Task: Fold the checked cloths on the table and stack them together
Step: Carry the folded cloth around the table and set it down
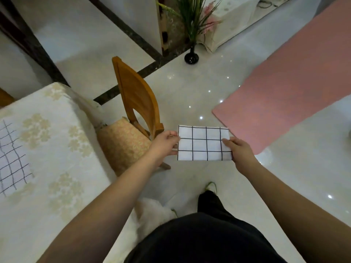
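The checked cloth on the table ran off the left edge. Fingers of both hands lay hidden behind the held cloth.

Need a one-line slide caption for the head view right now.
Both hands, left hand and right hand, hold a folded checked cloth above the floor; another lies on the table.

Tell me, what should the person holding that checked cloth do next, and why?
Probably carry the folded cloth left and lay it on the other checked cloth on the table. The left hand and right hand pinch its ends out over the floor, away from the table, and it already looks folded small, so stacking seems next.
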The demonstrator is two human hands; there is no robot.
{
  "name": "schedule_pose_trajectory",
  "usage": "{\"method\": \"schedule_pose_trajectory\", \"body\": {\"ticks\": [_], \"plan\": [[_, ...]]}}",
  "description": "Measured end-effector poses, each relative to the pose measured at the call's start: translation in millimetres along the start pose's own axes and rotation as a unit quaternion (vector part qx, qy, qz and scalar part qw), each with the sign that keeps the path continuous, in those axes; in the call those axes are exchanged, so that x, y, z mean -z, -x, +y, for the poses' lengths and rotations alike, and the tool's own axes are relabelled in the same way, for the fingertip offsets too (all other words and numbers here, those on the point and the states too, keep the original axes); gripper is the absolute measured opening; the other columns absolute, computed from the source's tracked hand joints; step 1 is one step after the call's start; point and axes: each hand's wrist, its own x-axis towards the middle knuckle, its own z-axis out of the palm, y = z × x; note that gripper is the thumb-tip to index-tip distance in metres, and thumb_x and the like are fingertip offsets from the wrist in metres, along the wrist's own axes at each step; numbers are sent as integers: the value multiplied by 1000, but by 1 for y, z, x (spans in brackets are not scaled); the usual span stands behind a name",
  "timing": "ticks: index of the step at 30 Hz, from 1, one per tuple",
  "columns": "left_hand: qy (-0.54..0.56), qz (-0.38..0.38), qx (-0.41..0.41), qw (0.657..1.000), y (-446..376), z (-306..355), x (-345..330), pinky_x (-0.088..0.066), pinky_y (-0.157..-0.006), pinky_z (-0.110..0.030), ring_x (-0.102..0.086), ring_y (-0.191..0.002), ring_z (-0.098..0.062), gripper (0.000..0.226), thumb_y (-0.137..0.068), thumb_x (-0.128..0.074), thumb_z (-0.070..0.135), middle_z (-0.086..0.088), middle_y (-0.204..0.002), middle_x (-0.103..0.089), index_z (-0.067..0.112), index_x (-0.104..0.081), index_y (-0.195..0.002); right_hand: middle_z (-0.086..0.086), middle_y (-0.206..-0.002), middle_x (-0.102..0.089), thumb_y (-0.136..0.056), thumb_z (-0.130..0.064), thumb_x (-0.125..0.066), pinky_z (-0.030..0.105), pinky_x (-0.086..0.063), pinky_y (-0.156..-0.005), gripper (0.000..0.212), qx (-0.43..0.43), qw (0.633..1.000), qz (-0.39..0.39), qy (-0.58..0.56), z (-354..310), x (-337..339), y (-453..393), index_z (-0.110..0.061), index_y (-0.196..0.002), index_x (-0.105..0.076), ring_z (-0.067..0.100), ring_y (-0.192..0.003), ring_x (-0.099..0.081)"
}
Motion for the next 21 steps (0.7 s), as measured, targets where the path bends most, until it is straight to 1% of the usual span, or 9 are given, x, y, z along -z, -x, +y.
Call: {"method": "schedule_pose_trajectory", "body": {"ticks": [3,5,6,8,11,14,17,19,21], "plan": [[23,22,8,999,-19,18,-19,-59,-81,-42,-67,-93,-28,24,-95,-55,14,-21,-112,-66,7,-56,-118,3,-77,-70,-88,-16,-66,34,-49,-69,8,6,1000,-18,7,-22,14,-34,-15,-81,-69,23,-71,-63],[26,38,10,999,-32,32,-34,-59,-79,-39,-65,-87,-25,24,-96,-54,12,-21,-111,-65,4,-55,-118,6,-79,-69,-88,-16,-66,34,-47,-68,7,15,999,-33,17,-37,24,-57,-14,-82,-69,23,-72,-61],[24,41,10,999,-37,39,-41,-59,-77,-38,-64,-86,-25,24,-96,-53,11,-21,-110,-65,2,-55,-118,7,-82,-69,-89,-16,-66,33,-49,-67,7,15,999,-36,24,-44,28,-68,-13,-83,-69,22,-73,-62],[26,50,8,998,-48,51,-52,-59,-79,-40,-65,-89,-28,24,-96,-53,9,-22,-110,-66,0,-54,-117,9,-87,-71,-89,-17,-66,32,-53,-70,7,11,998,-44,35,-57,34,-89,-14,-84,-70,21,-76,-66],[40,64,0,997,-62,67,-61,-59,-78,-41,-66,-89,-30,22,-95,-56,9,-23,-112,-65,-1,-54,-115,4,-83,-72,-89,-20,-66,32,-54,-71,11,11,997,-66,42,-74,40,-117,-17,-79,-70,17,-75,-67],[43,83,4,996,-76,78,-63,-61,-70,-38,-66,-82,-25,18,-95,-57,7,-22,-108,-65,1,-55,-112,0,-79,-73,-89,-19,-66,27,-54,-66,8,20,996,-78,49,-91,37,-139,-16,-83,-70,14,-71,-67],[53,111,16,992,-94,93,-61,-61,-57,-33,-64,-72,-19,15,-95,-56,6,-17,-100,-64,2,-56,-110,13,-93,-73,-88,-16,-68,41,-53,-83,7,34,994,-89,53,-107,26,-164,-11,-88,-71,24,-84,-67],[60,128,16,990,-108,103,-57,-59,-52,-28,-63,-70,-17,15,-95,-56,6,-12,-95,-64,2,-56,-110,17,-98,-72,-88,-16,-67,43,-53,-86,11,38,992,-102,63,-117,15,-182,-6,-92,-71,28,-87,-67],[72,139,10,988,-126,113,-49,-57,-49,-25,-63,-69,-15,12,-95,-57,7,-9,-92,-63,5,-56,-107,12,-93,-72,-87,-16,-68,42,-53,-85,9,38,991,-107,70,-131,3,-201,-8,-88,-71,27,-85,-66]]}}
